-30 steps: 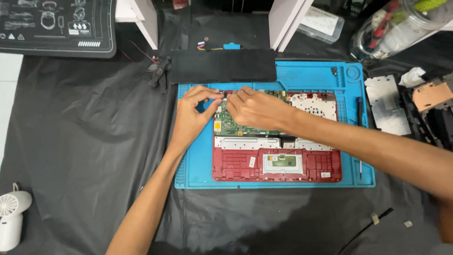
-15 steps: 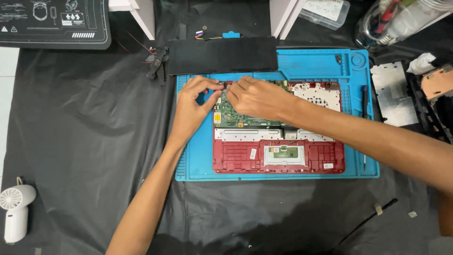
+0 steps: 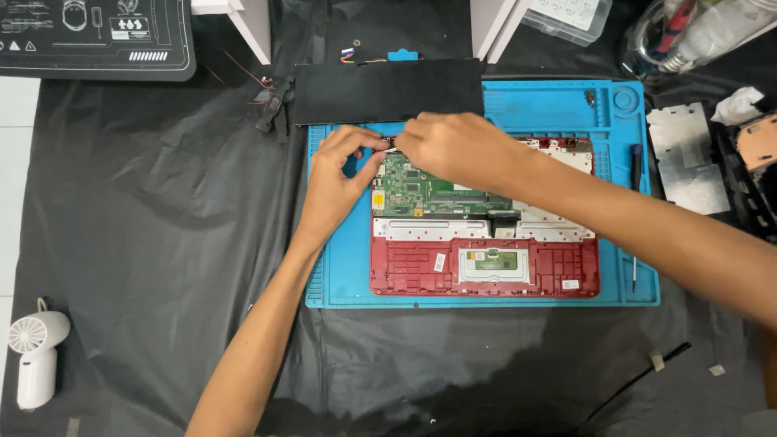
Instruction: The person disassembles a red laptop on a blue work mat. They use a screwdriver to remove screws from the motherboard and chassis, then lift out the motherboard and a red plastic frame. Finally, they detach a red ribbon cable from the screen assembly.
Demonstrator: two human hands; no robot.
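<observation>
A small dark part (image 3: 389, 144) sits at the top left corner of the green circuit board (image 3: 429, 193), pinched between the fingertips of both hands. The left hand (image 3: 340, 182) and the right hand (image 3: 457, 150) meet there, fingers closed on the part. The board lies in an opened red laptop shell (image 3: 486, 271) on a blue work mat (image 3: 340, 275). A black panel (image 3: 388, 91) lies just behind, a screwdriver (image 3: 636, 170) at the mat's right edge, a small white fan (image 3: 34, 352) far left on the bench.
</observation>
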